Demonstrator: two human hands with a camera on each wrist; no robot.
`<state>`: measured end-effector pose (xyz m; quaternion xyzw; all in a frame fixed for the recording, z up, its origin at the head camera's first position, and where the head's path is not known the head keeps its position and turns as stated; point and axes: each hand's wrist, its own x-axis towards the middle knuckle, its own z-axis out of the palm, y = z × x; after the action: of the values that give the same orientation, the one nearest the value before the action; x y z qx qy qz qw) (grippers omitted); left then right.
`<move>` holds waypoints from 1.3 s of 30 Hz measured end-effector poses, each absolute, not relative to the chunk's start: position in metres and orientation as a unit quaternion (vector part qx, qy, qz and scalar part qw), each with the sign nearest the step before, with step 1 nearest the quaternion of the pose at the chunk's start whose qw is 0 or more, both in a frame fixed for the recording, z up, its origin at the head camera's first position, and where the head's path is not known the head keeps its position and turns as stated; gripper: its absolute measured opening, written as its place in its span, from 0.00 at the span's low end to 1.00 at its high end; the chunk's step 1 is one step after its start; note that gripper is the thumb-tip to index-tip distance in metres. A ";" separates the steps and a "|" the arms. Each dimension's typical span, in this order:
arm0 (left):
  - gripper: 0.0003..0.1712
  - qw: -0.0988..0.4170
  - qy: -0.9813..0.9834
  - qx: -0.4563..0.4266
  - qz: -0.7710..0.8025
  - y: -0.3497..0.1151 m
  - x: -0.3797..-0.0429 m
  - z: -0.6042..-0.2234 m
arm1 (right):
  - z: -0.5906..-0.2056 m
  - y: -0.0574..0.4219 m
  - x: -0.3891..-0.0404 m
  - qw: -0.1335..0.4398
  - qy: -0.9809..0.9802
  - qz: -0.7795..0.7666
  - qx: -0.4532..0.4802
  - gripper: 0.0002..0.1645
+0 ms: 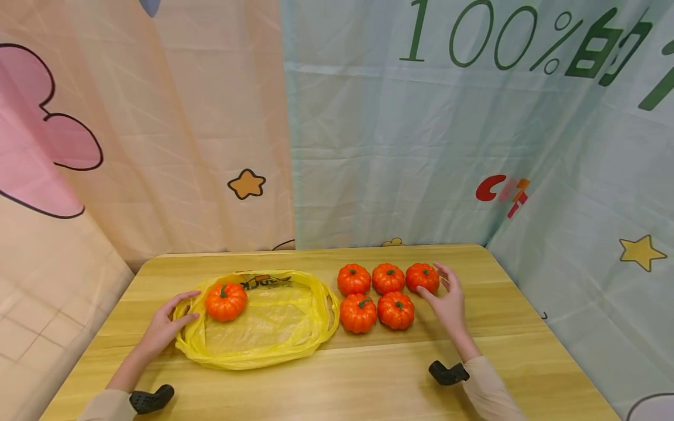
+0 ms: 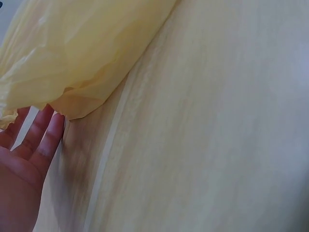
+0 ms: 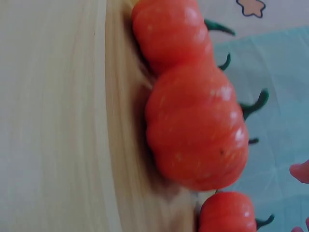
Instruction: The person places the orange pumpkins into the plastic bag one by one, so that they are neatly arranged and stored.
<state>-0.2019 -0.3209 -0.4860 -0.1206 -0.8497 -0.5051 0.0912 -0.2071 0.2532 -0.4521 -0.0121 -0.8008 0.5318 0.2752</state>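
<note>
Left hand [image 1: 171, 320]: thumb parted from fairly straight fingers, tips touching the side of the yellow plastic bag [image 1: 274, 318] nearest it; whether the film is pinched cannot be told. The contact seems meant to steady the bag and keep its mouth spread.

Right hand [image 1: 446, 295]: thumb and fingers spread wide about the end pumpkin [image 1: 418, 278], not closed on it; contact cannot be told. The spread appears suited to the pumpkin's round body, with this outermost piece the easiest for that hand to reach.

Container: one bag, lying between the hands, close against the left; mouth upward, rim gathered into a loose ring, dark print on the inner wall farthest from the person. The low, wide rim probably leaves the inside easy to reach from above.

Contents: one bagged pumpkin [image 1: 226, 302], orange, green-stemmed, upright, just beyond the left hand's fingertips; the rest of the bag's floor shows bare.

Outside the bag: five pumpkins, all upright, between the bag and the right hand. Far row of three: the end pumpkin, the middle pumpkin [image 1: 388, 279] and the bag-side pumpkin [image 1: 354, 279]. Near row of two: the front-left pumpkin [image 1: 358, 314] and the front-right pumpkin [image 1: 396, 311], the latter closer to the right hand. The tight grouping likely keeps all within that hand's reach.

Support: wooden table [image 1: 379, 380], beneath both hands.
</note>
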 end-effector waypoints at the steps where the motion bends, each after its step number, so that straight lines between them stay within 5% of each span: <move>1: 0.26 0.092 -0.850 -0.121 -0.504 -0.321 -0.202 -0.486 | -0.454 0.256 -0.209 0.272 -0.801 0.534 -0.012 0.39; 31: 0.29 0.120 -0.856 -0.135 -0.485 -0.320 -0.199 -0.490 | -0.477 0.289 -0.242 0.104 -0.833 0.538 -0.081 0.45; 39: 0.29 0.121 -0.861 -0.123 -0.478 -0.320 -0.199 -0.491 | -0.480 0.288 -0.243 0.100 -0.827 0.544 -0.096 0.44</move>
<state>-0.1991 -0.3202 -0.4913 -0.1229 -0.8610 -0.4785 0.1212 -0.2427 0.2879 -0.4799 -0.0958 -0.8274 0.5443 0.0997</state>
